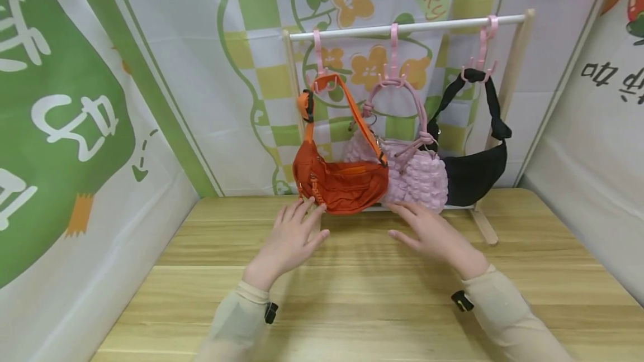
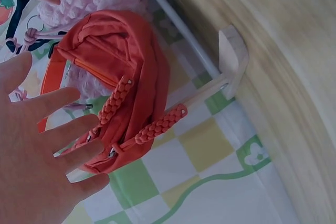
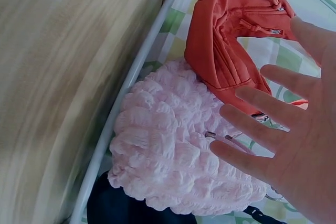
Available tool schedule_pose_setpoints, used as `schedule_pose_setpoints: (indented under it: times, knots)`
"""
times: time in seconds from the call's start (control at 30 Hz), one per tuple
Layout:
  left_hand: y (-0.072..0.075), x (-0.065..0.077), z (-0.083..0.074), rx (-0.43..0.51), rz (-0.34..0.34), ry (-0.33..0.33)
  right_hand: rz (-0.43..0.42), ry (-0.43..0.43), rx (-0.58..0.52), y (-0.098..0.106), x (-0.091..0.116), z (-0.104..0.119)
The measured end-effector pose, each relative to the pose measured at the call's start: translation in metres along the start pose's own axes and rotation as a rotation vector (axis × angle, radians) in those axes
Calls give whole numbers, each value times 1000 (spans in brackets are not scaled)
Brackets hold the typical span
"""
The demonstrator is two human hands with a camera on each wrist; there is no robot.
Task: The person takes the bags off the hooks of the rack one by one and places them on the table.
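An orange-red sling bag with braided zipper pulls hangs by its strap at the left of a small rack. Beside it hangs a puffy pink handbag, partly behind the orange one. A black shoulder bag hangs at the right, its left side covered by the pink bag. My left hand is held in front of the orange bag's lower left, fingers spread. My right hand is before the pink bag's bottom, its fingers extended. Neither hand holds anything; whether fingertips touch the bags I cannot tell.
The rack has a white top rail, wooden side posts and a wooden foot on the wooden table. Pink hooks carry the bags. A printed curtain stands close behind and at both sides.
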State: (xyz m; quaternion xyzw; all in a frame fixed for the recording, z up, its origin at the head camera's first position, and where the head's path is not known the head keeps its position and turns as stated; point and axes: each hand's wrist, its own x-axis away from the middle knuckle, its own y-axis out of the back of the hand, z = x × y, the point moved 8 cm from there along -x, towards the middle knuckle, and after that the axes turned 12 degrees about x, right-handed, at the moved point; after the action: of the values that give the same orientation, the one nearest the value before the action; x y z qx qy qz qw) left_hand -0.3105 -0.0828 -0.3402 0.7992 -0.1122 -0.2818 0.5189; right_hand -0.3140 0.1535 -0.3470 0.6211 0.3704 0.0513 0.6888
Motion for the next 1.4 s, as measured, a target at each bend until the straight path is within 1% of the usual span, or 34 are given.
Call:
schedule_pose_setpoints:
  times: [0.27,0.5,0.7,0.93,1.17,1.4]
  knots:
    - [9,-7,-1,-12,-5,-7,5,4,-35,8,-12,-4]
    - [16,-11,1,-27,-12,-17,24,7,-21,9,-19,-6]
    - [27,-16,3,-34,-46,-27,14,5,-25,12,-27,-9]
    - [37,-25,6,-49,-43,-13,-5,10,-8,19,-37,-14]
    - [46,-32,8,-53,-50,-14,40,-8,-4,26,-49,-18]
    - [55,-38,9,-66,-45,-14,38,8,13,33,-60,-22]
